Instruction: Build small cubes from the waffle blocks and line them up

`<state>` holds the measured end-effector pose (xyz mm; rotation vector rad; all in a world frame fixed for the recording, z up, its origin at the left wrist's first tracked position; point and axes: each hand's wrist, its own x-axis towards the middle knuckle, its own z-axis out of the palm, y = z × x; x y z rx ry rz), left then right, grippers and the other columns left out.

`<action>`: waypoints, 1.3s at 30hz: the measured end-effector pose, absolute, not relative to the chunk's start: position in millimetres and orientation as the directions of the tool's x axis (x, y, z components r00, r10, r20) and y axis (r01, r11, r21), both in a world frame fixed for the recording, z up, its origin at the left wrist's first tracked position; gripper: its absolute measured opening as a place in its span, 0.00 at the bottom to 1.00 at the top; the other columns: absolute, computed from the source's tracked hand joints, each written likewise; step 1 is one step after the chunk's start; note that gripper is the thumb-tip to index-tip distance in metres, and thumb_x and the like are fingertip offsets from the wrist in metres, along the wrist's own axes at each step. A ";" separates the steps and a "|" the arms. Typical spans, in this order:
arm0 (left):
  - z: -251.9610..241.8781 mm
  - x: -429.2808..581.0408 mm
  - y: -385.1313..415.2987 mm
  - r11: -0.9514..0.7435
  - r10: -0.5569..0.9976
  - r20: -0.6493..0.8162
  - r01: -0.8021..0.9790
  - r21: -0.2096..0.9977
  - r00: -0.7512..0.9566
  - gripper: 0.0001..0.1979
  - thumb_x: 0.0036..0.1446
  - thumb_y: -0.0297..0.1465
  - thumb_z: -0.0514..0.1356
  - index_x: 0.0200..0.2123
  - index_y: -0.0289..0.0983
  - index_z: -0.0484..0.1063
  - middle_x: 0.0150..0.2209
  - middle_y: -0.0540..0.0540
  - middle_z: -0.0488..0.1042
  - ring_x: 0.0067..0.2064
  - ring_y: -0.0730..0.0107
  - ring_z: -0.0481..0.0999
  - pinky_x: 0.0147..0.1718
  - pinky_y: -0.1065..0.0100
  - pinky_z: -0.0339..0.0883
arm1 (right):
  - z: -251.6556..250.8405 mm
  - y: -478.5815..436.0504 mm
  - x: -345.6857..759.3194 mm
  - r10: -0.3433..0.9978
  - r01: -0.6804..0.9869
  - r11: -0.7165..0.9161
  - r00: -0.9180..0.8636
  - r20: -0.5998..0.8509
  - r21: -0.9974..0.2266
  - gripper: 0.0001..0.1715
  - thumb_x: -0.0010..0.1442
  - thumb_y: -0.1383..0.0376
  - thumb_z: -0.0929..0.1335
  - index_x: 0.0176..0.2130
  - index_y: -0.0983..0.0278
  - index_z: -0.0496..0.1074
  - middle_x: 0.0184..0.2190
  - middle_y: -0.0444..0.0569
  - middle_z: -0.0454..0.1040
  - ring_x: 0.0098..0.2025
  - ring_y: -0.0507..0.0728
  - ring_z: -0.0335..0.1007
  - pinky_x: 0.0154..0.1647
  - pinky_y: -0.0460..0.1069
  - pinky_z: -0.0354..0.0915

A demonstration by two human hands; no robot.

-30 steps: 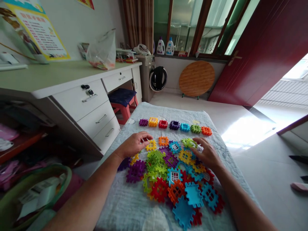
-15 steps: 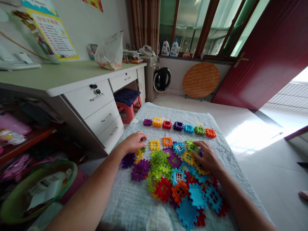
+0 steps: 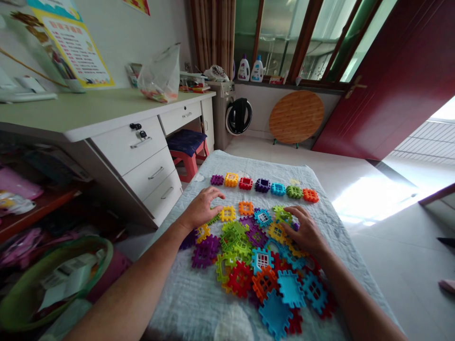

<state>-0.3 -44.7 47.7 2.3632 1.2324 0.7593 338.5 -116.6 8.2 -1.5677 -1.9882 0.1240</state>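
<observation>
My left hand (image 3: 205, 207) is open, thumb and fingers apart, just left of a yellow building block panel (image 3: 227, 213). An orange panel (image 3: 246, 208) lies to the right of it. My right hand (image 3: 306, 229) rests with fingers spread at the right side of a heap of interlocking panels, close to a light green panel (image 3: 282, 214) and a yellow window panel (image 3: 277, 231). The heap holds purple panels (image 3: 205, 251), red panels (image 3: 240, 279) and blue panels (image 3: 291, 288). Beyond it stands a row of assembled blocks, among them a dark purple cube (image 3: 262, 185).
A pale blue cloth (image 3: 199, 293) covers the table. To the left are a white desk with drawers (image 3: 149, 173), a red stool (image 3: 188, 163) and a green basket (image 3: 103, 246). A washing machine (image 3: 222, 113) and a round wooden tabletop (image 3: 296, 117) stand beyond.
My left hand has moved right and a little away from me, toward the yellow panel, with its fingers opening wider. My right hand has hardly moved.
</observation>
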 end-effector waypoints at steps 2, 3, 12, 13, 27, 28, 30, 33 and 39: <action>56.1 6.3 -54.3 -0.590 0.784 0.250 0.559 0.582 0.568 0.13 0.53 0.35 0.60 0.43 0.42 0.70 0.47 0.46 0.69 0.51 0.61 0.67 0.51 0.58 0.62 | 7.9 -116.8 340.1 0.912 0.854 0.298 -0.124 0.390 -0.426 0.23 0.54 0.56 0.67 0.48 0.60 0.69 0.46 0.52 0.69 0.49 0.62 0.66 0.51 0.58 0.64; 59.7 9.5 -59.4 -0.604 0.754 0.213 0.528 0.597 0.621 0.16 0.52 0.37 0.61 0.45 0.43 0.69 0.49 0.46 0.68 0.52 0.60 0.66 0.52 0.57 0.61 | 7.8 -116.9 340.6 0.913 0.853 0.298 -0.124 0.389 -0.428 0.22 0.54 0.56 0.67 0.48 0.60 0.69 0.46 0.52 0.69 0.49 0.62 0.67 0.51 0.58 0.64; 57.9 34.4 -84.7 -0.679 0.623 0.034 0.519 0.520 0.782 0.30 0.41 0.39 0.68 0.50 0.43 0.67 0.48 0.45 0.67 0.50 0.56 0.66 0.53 0.56 0.59 | 7.9 -117.5 339.6 0.922 0.853 0.287 -0.122 0.367 -0.436 0.21 0.54 0.56 0.67 0.47 0.60 0.69 0.46 0.52 0.69 0.48 0.62 0.67 0.50 0.58 0.64; 57.7 34.6 -84.6 -0.673 0.624 0.027 0.519 0.528 0.781 0.30 0.41 0.37 0.68 0.50 0.43 0.67 0.47 0.45 0.67 0.49 0.57 0.67 0.52 0.57 0.60 | 8.2 -117.7 339.5 0.924 0.853 0.285 -0.122 0.363 -0.437 0.21 0.54 0.56 0.67 0.47 0.60 0.69 0.46 0.52 0.69 0.48 0.62 0.67 0.50 0.58 0.64; 54.3 25.8 -68.9 -0.456 0.837 0.249 0.372 0.809 0.487 0.11 0.55 0.26 0.55 0.41 0.38 0.70 0.39 0.47 0.72 0.38 0.71 0.72 0.40 0.67 0.68 | 2.2 -116.9 343.8 0.932 0.858 0.281 -0.136 0.337 -0.430 0.23 0.54 0.56 0.67 0.49 0.61 0.67 0.47 0.52 0.69 0.50 0.62 0.65 0.52 0.58 0.63; 55.1 25.2 -68.3 -0.466 0.847 0.275 0.386 0.796 0.455 0.10 0.55 0.27 0.55 0.41 0.38 0.70 0.39 0.47 0.72 0.38 0.71 0.72 0.40 0.67 0.68 | 2.1 -116.9 343.9 0.931 0.858 0.282 -0.136 0.338 -0.430 0.23 0.54 0.56 0.67 0.49 0.61 0.67 0.47 0.52 0.69 0.50 0.62 0.65 0.52 0.58 0.63; 58.8 24.3 -69.4 -0.497 0.839 0.295 0.424 0.757 0.458 0.10 0.55 0.29 0.57 0.42 0.39 0.70 0.40 0.47 0.72 0.39 0.70 0.72 0.40 0.65 0.68 | 2.5 -117.0 343.6 0.929 0.857 0.285 -0.137 0.343 -0.430 0.23 0.55 0.56 0.67 0.49 0.61 0.67 0.46 0.52 0.69 0.49 0.62 0.66 0.51 0.58 0.63; 65.2 26.8 -76.9 -0.598 0.733 0.228 0.446 0.666 0.641 0.16 0.51 0.34 0.63 0.45 0.43 0.69 0.45 0.47 0.71 0.47 0.63 0.69 0.48 0.59 0.64 | 4.0 -117.2 342.4 0.927 0.857 0.288 -0.137 0.350 -0.427 0.22 0.55 0.56 0.67 0.48 0.61 0.68 0.45 0.52 0.70 0.48 0.62 0.66 0.50 0.58 0.63; 61.0 43.5 -92.1 -0.739 0.547 0.103 0.421 0.525 0.831 0.28 0.44 0.33 0.67 0.51 0.44 0.67 0.54 0.44 0.66 0.55 0.54 0.64 0.57 0.52 0.54 | 5.7 -117.3 341.6 0.922 0.849 0.308 -0.153 0.357 -0.430 0.21 0.55 0.56 0.67 0.47 0.60 0.68 0.44 0.51 0.70 0.47 0.61 0.67 0.49 0.58 0.64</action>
